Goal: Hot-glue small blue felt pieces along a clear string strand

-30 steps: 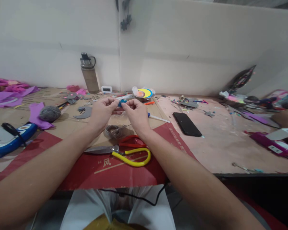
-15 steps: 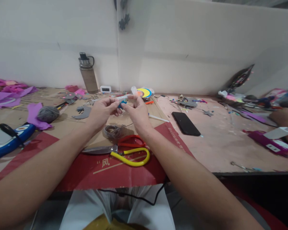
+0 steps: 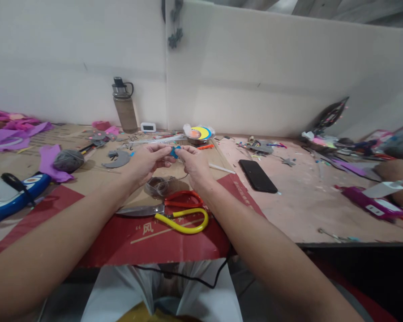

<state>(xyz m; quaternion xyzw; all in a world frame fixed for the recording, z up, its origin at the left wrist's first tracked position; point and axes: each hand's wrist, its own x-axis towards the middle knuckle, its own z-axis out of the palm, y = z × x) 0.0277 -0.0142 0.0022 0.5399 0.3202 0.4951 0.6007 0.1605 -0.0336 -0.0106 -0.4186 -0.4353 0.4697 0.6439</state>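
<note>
My left hand (image 3: 147,162) and my right hand (image 3: 195,164) meet above the table, both pinching a small blue piece (image 3: 175,151) between their fingertips. Below them lies a coil of thin grey wire (image 3: 157,184) on brown cardboard. Scissors with red and yellow handles (image 3: 174,210) rest on a red sheet (image 3: 127,237) just in front of my wrists. Most of the blue piece is hidden by my fingers.
A black phone (image 3: 258,175) lies to the right, a grey water bottle (image 3: 124,105) stands at the back wall. A grey yarn ball (image 3: 69,160), purple felt (image 3: 6,136), a blue-white device (image 3: 16,192) sit left. Another person's arm (image 3: 398,172) and a purple tool (image 3: 372,203) are far right.
Both hands have dropped slightly toward the table and the right fingers have closed back onto the blue piece. The camera has tilted a little.
</note>
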